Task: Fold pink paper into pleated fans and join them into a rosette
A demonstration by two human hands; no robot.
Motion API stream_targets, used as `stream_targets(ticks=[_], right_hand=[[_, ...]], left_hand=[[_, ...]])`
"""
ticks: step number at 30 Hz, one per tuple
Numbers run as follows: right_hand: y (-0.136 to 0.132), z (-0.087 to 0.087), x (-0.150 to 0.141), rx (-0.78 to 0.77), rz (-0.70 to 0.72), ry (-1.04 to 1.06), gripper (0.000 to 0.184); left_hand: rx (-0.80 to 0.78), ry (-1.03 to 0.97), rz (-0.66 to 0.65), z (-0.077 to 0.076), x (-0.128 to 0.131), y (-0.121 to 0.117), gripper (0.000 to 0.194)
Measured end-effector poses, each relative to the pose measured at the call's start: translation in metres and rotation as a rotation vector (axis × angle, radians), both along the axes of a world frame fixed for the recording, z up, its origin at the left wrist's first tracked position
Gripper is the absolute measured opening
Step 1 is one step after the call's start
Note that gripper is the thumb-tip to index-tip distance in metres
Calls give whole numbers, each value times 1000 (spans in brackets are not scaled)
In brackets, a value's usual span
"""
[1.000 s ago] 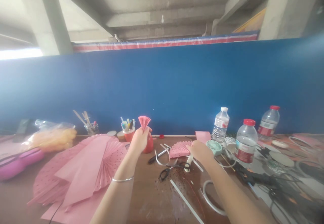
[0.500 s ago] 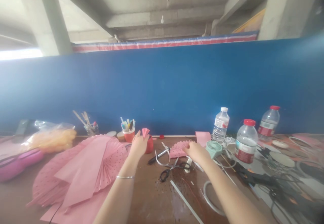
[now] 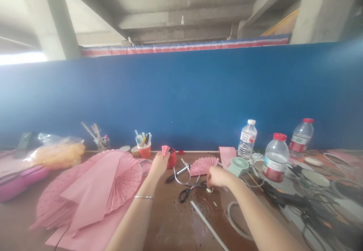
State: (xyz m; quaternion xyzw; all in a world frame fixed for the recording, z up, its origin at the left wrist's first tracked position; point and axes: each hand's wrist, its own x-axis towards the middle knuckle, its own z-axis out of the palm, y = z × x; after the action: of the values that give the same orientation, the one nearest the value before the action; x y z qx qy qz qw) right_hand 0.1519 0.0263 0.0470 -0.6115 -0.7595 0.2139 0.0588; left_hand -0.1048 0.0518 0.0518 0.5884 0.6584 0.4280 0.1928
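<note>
Paper [image 3: 165, 151], pink and pleated, stands up from my left hand [image 3: 159, 165], whose fingers pinch its lower end. Just beside that hand is a red jar [image 3: 171, 159], and a red cap [image 3: 180, 152] lies behind on the worktop [image 3: 170, 220]. My right hand [image 3: 219, 177] curls downward over a white piece [image 3: 209, 190] and the black handles of the scissors [image 3: 184, 195]; I cannot tell whether its fingertips are closed on anything. Small pink fan [image 3: 202, 166] lies open just beyond those fingers, with a dark-handled tool [image 3: 178, 174] and a curled white strip [image 3: 180, 181] to its left. Larger pink fans [image 3: 62, 190] spread to the left of my left forearm, under loose pink sheets [image 3: 98, 194]. Right of the small one sit a green round-headed device [image 3: 239, 165] and a white-capped bottle [image 3: 247, 139].
</note>
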Motion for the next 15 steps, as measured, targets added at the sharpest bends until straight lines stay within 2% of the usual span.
stream_targets(ticks=[2,6,9,12,15], right_hand=[[-1,2,2,-37,30,6,6],[0,12,16,19,-13,-19,15],[-2,16,31,-133,3,-87,15],[-5,11,35,-293,18,-148,20],[-4,-1,27,-302,-4,-143,22]], left_hand=[[-5,-12,11,2,0,-1,31],[8,-58,-7,8,4,-2,29],[14,-94,-49,11,7,-2,31],[4,-125,-101,12,11,-1,35],[4,-145,-147,13,12,0,40]])
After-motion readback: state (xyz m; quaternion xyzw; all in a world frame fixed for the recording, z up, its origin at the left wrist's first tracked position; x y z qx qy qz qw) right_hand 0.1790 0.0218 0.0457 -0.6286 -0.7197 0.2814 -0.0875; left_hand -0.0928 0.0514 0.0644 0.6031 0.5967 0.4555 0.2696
